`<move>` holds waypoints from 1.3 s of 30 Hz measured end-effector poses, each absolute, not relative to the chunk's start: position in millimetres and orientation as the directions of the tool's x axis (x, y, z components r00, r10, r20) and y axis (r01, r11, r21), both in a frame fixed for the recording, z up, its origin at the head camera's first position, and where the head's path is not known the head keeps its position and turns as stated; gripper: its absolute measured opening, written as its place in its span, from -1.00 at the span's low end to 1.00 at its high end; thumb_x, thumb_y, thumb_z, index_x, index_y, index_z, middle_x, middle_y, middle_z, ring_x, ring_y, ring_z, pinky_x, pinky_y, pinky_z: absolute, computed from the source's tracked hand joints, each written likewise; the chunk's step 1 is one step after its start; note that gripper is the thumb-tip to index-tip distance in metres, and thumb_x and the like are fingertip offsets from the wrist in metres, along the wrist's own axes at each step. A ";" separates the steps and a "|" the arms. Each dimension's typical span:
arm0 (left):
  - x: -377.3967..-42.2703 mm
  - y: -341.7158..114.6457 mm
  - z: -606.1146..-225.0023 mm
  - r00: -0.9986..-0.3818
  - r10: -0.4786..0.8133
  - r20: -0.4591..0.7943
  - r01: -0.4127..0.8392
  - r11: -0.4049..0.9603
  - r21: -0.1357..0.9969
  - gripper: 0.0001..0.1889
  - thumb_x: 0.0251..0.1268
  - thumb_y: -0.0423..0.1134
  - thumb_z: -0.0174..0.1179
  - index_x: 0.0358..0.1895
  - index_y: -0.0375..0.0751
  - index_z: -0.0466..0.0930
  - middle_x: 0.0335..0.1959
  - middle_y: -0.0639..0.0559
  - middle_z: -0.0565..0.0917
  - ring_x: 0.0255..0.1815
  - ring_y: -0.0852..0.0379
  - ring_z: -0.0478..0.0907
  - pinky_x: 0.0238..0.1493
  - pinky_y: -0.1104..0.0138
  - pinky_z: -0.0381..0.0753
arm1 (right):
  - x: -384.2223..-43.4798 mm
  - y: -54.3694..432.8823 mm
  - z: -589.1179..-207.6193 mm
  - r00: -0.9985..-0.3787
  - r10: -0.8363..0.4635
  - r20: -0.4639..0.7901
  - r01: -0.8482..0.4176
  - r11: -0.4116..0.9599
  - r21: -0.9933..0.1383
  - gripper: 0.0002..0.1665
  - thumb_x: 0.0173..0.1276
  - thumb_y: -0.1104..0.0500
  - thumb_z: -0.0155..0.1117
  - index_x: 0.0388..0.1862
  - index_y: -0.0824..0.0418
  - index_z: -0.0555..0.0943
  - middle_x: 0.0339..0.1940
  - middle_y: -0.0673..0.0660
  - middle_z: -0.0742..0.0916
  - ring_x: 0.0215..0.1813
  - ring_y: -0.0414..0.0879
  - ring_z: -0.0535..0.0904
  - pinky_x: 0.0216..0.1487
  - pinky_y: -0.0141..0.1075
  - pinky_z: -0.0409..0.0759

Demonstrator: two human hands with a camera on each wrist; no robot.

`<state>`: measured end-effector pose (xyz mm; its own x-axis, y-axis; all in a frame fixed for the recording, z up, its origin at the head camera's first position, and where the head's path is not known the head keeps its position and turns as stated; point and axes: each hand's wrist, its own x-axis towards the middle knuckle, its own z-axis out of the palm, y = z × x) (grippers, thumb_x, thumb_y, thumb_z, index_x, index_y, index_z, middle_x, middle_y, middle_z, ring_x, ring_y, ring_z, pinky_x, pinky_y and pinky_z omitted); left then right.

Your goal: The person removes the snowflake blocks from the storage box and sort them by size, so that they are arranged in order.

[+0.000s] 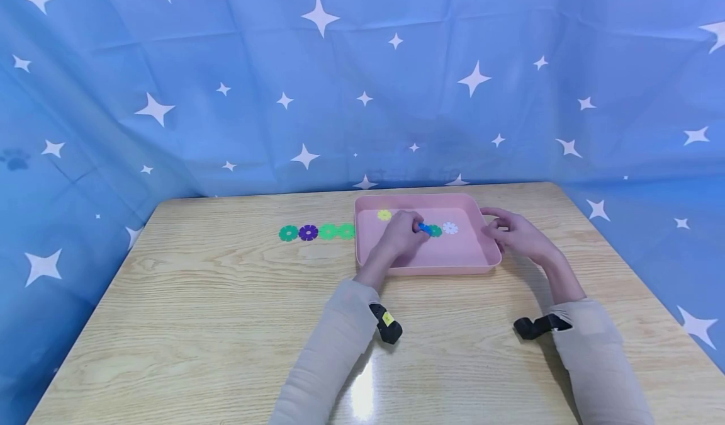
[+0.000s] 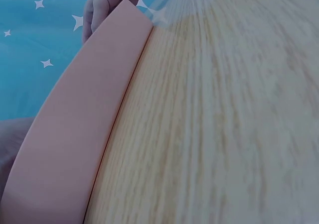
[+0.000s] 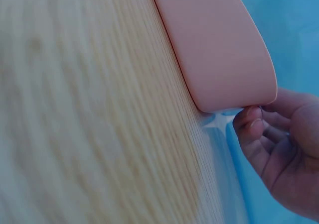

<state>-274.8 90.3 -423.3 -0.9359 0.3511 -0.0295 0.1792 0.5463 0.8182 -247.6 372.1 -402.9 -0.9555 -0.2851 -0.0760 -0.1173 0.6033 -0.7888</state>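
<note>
A pink tray stands toward the back of the table, with notched flower-shaped plastic discs in it. My left hand reaches inside and pinches a blue disc, mostly covered by the fingertips. That disc overlaps a dark green disc in the head view. A white disc lies just right of these, and a yellow disc lies near the back left. My right hand holds the tray's right wall, fingertips against its outside. The left wrist view hides the left fingertips behind the tray wall.
Left of the tray, a row on the wooden table has a dark green disc, a purple disc and two bright green discs up against the tray. A blue star-patterned curtain hangs behind the table.
</note>
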 end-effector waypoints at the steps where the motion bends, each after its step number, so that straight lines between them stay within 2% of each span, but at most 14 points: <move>1: -274.9 90.4 -423.3 -0.937 0.348 -0.024 0.184 0.552 0.813 -0.61 0.38 -0.24 0.32 0.22 -0.26 0.58 -0.04 -0.02 0.52 -0.11 0.14 0.46 -0.03 0.36 0.55 | -247.5 371.9 -402.6 -0.955 -0.286 -0.077 -0.117 0.602 -0.790 -0.34 0.59 0.16 0.11 0.55 0.32 0.19 -0.28 0.29 0.57 -0.50 0.01 0.49 -0.41 -0.17 0.55; 5: -274.7 90.5 -423.4 -0.943 0.333 -0.010 0.186 0.551 0.814 -0.68 0.32 -0.23 0.38 0.07 -0.23 0.60 0.15 -0.03 0.43 -0.03 0.12 0.46 0.07 0.33 0.56 | -246.7 370.7 -401.4 -0.955 -0.285 -0.077 -0.113 0.595 -0.795 -0.33 0.59 0.17 0.11 0.55 0.32 0.19 -0.28 0.28 0.56 -0.50 0.00 0.49 -0.41 -0.18 0.55; 8: -274.7 90.4 -423.1 -0.945 0.328 -0.011 0.171 0.519 0.838 -0.74 0.35 -0.25 0.35 0.02 -0.21 0.58 0.05 -0.03 0.48 -0.08 0.11 0.48 0.00 0.34 0.58 | -246.0 369.9 -401.1 -0.955 -0.287 -0.072 -0.117 0.591 -0.798 -0.33 0.58 0.18 0.11 0.55 0.34 0.19 -0.29 0.27 0.57 -0.50 0.00 0.49 -0.41 -0.18 0.56; 12: -276.1 90.0 -422.3 -0.948 0.318 -0.019 0.141 0.473 0.870 -0.85 0.42 -0.29 0.27 -0.03 -0.18 0.56 -0.20 0.03 0.53 -0.18 0.15 0.50 -0.12 0.38 0.58 | -245.0 368.9 -400.6 -0.954 -0.294 -0.068 -0.124 0.586 -0.801 -0.33 0.59 0.19 0.11 0.54 0.37 0.18 -0.30 0.26 0.57 -0.51 0.00 0.49 -0.42 -0.18 0.56; 15: -277.0 89.1 -421.2 -0.950 0.311 -0.017 0.131 0.446 0.885 -0.88 0.45 -0.32 0.24 -0.05 -0.19 0.55 -0.26 0.05 0.53 -0.23 0.16 0.51 -0.17 0.39 0.57 | -244.4 368.5 -400.4 -0.953 -0.293 -0.074 -0.118 0.585 -0.802 -0.33 0.59 0.19 0.11 0.55 0.37 0.18 -0.28 0.27 0.57 -0.50 -0.01 0.49 -0.41 -0.17 0.56; 27: -272.8 77.7 -405.0 -0.949 0.302 0.088 0.203 0.377 0.904 -0.87 0.47 -0.32 0.22 -0.02 -0.23 0.54 -0.23 0.04 0.56 -0.22 0.15 0.53 -0.19 0.42 0.57 | -244.3 368.9 -400.0 -0.952 -0.296 -0.077 -0.118 0.590 -0.799 -0.34 0.60 0.19 0.08 0.55 0.35 0.17 -0.27 0.30 0.56 -0.50 0.00 0.49 -0.39 -0.16 0.56; 39: -264.3 49.2 -391.8 -0.950 0.279 0.141 0.235 0.336 0.912 -0.83 0.45 -0.33 0.24 0.01 -0.22 0.55 -0.22 0.01 0.60 -0.24 0.14 0.56 -0.23 0.43 0.61 | -246.3 369.9 -401.0 -0.951 -0.301 -0.074 -0.117 0.570 -0.813 -0.34 0.60 0.20 0.09 0.55 0.37 0.18 -0.28 0.29 0.57 -0.51 -0.04 0.48 -0.39 -0.18 0.56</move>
